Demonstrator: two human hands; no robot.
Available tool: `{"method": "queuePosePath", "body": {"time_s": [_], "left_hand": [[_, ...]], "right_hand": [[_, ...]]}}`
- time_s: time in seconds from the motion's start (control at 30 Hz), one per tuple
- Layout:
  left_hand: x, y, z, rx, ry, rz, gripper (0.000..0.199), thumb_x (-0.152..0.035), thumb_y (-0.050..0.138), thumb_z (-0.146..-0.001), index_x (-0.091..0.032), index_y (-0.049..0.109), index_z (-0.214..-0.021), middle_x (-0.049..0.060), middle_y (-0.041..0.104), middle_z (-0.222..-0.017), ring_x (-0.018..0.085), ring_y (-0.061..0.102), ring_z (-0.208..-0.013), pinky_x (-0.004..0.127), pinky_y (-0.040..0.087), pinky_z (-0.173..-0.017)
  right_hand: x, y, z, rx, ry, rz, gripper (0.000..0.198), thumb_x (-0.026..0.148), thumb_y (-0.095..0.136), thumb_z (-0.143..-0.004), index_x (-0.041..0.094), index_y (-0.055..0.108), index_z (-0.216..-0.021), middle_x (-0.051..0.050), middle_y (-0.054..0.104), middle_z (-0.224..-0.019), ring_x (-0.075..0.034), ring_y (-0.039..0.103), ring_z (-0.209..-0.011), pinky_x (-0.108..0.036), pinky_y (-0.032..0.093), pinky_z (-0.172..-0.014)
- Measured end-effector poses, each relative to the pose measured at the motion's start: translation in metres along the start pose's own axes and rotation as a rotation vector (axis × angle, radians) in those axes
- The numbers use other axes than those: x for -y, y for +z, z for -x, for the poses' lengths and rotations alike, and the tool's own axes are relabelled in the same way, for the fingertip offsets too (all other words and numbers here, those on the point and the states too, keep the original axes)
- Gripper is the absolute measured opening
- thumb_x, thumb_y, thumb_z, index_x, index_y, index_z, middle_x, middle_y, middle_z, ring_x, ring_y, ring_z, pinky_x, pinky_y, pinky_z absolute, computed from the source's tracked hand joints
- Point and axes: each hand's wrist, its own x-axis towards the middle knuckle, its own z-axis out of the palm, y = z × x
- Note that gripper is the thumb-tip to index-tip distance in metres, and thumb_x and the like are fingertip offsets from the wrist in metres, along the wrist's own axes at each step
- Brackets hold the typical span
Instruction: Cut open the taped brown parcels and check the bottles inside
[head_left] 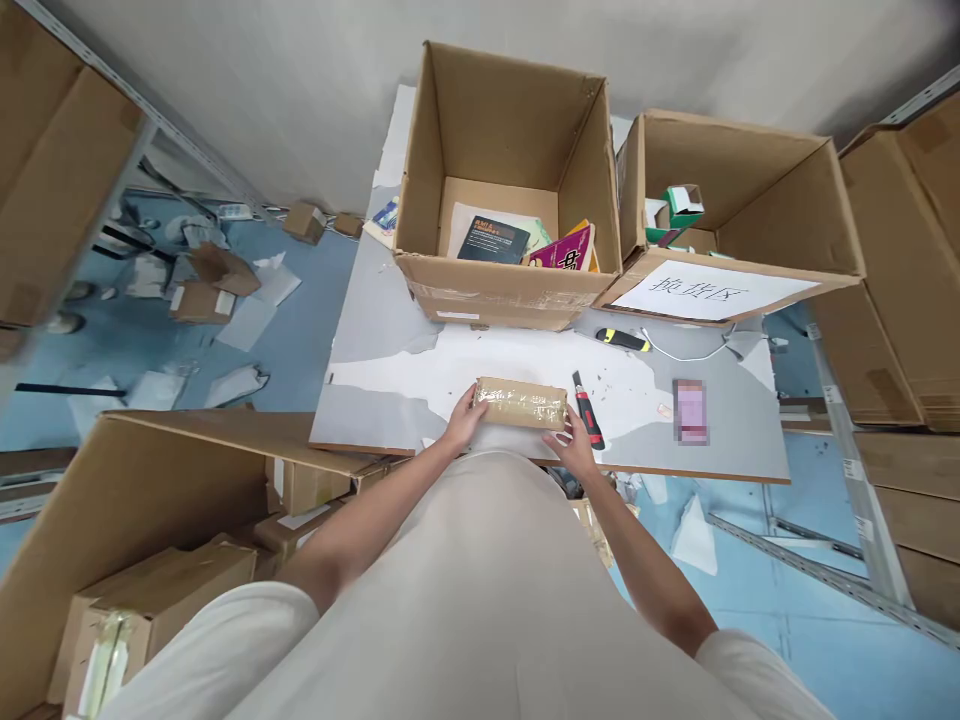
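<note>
A small cardboard box (523,403) with shiny clear tape over it is held level at the near edge of the table. My left hand (466,415) grips its left end, fingers closed round the corner. At the other end, my right hand (573,442) has its fingers bent against the lower right corner. Just right of the box lies a red and black utility knife (589,412). A yellow and black utility knife (622,339) rests farther back on the table.
A large open carton (507,290) with books stands at the back of the table (375,385). Beside it is another open carton (739,290) with a handwritten sign. A blurred pink item (691,411) lies to the right. Below left, a big carton (45,560) holds several boxes.
</note>
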Motion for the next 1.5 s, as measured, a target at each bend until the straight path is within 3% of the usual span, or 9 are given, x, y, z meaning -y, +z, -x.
{"method": "queuePosePath", "body": {"time_s": [0.23, 0.33, 0.53, 0.7, 0.83, 1.0, 1.13, 1.33, 1.5], "left_hand": [[0.028, -0.021, 0.002, -0.017, 0.011, -0.133, 0.099, -0.02, 0.086, -0.049, -0.02, 0.041, -0.138, 0.015, 0.044, -0.143, 0.03, 0.044, -0.129, 0.043, 0.036, -0.107], [0.038, -0.029, -0.002, -0.029, 0.013, -0.146, 0.106, -0.019, 0.089, -0.038, -0.02, 0.044, -0.134, 0.016, 0.042, -0.144, 0.031, 0.041, -0.132, 0.045, 0.031, -0.11], [0.054, -0.032, -0.011, 0.003, 0.012, -0.142, 0.071, -0.027, 0.085, -0.048, -0.019, 0.058, -0.112, 0.011, 0.063, -0.12, 0.026, 0.056, -0.116, 0.042, 0.034, -0.107], [0.05, -0.03, -0.009, 0.007, 0.036, -0.157, 0.056, -0.034, 0.081, -0.056, -0.019, 0.062, -0.107, 0.01, 0.066, -0.114, 0.027, 0.057, -0.113, 0.046, 0.037, -0.104], [0.036, -0.034, -0.01, -0.069, 0.061, -0.185, 0.043, -0.038, 0.075, -0.065, -0.019, 0.066, -0.102, 0.01, 0.065, -0.11, 0.026, 0.058, -0.109, 0.042, 0.039, -0.102], [0.035, -0.038, -0.023, -0.104, 0.099, -0.422, 0.047, -0.043, 0.07, -0.07, -0.019, 0.066, -0.11, 0.007, 0.064, -0.098, 0.023, 0.061, -0.095, 0.037, 0.042, -0.096], [0.046, -0.041, -0.031, -0.088, 0.065, -0.473, 0.053, -0.045, 0.064, -0.075, -0.016, 0.061, -0.119, 0.01, 0.063, -0.108, 0.024, 0.059, -0.1, 0.037, 0.041, -0.096], [0.059, -0.055, -0.031, -0.028, 0.042, -0.486, 0.053, -0.035, 0.05, -0.083, -0.016, 0.051, -0.132, 0.013, 0.053, -0.135, 0.025, 0.054, -0.119, 0.038, 0.041, -0.101], [0.066, -0.063, -0.026, 0.089, 0.079, -0.526, 0.082, -0.02, 0.068, -0.063, -0.016, 0.04, -0.141, 0.013, 0.046, -0.142, 0.028, 0.048, -0.128, 0.041, 0.037, -0.107]], "right_hand": [[-0.015, -0.01, -0.026, 0.068, -0.033, 0.105, 0.082, 0.033, 0.071, -0.064, 0.027, 0.038, -0.139, -0.011, 0.049, -0.128, -0.027, 0.056, -0.108, -0.046, 0.052, -0.087], [-0.02, -0.015, -0.033, 0.127, -0.039, 0.178, 0.084, 0.028, 0.073, -0.061, 0.027, 0.039, -0.138, -0.012, 0.048, -0.132, -0.03, 0.053, -0.115, -0.047, 0.05, -0.091], [-0.027, -0.009, -0.039, 0.178, 0.017, 0.088, 0.073, 0.024, 0.067, -0.066, 0.027, 0.039, -0.134, -0.009, 0.053, -0.133, -0.026, 0.054, -0.119, -0.046, 0.046, -0.098], [-0.02, -0.003, -0.044, 0.149, 0.025, 0.011, 0.064, 0.029, 0.063, -0.069, 0.024, 0.042, -0.129, -0.009, 0.055, -0.128, -0.021, 0.061, -0.104, -0.039, 0.049, -0.092], [-0.012, -0.008, -0.045, 0.174, -0.029, 0.11, 0.054, 0.041, 0.053, -0.08, 0.022, 0.046, -0.13, -0.008, 0.06, -0.116, -0.019, 0.062, -0.092, -0.039, 0.049, -0.089], [-0.007, -0.002, -0.045, 0.134, -0.057, 0.27, 0.046, 0.048, 0.042, -0.087, 0.02, 0.059, -0.119, -0.007, 0.065, -0.101, -0.022, 0.06, -0.093, -0.037, 0.047, -0.088], [-0.014, 0.005, -0.048, 0.124, -0.034, 0.258, 0.048, 0.047, 0.044, -0.087, 0.018, 0.058, -0.123, -0.009, 0.066, -0.1, -0.022, 0.061, -0.091, -0.036, 0.049, -0.085], [-0.033, -0.004, -0.045, 0.079, 0.058, 0.204, 0.052, 0.027, 0.045, -0.086, 0.021, 0.046, -0.137, -0.011, 0.062, -0.119, -0.019, 0.065, -0.096, -0.04, 0.048, -0.094], [-0.038, -0.008, -0.039, 0.151, 0.021, 0.2, 0.086, 0.018, 0.067, -0.069, 0.026, 0.029, -0.146, -0.011, 0.039, -0.147, -0.026, 0.049, -0.127, -0.043, 0.041, -0.104]]}}
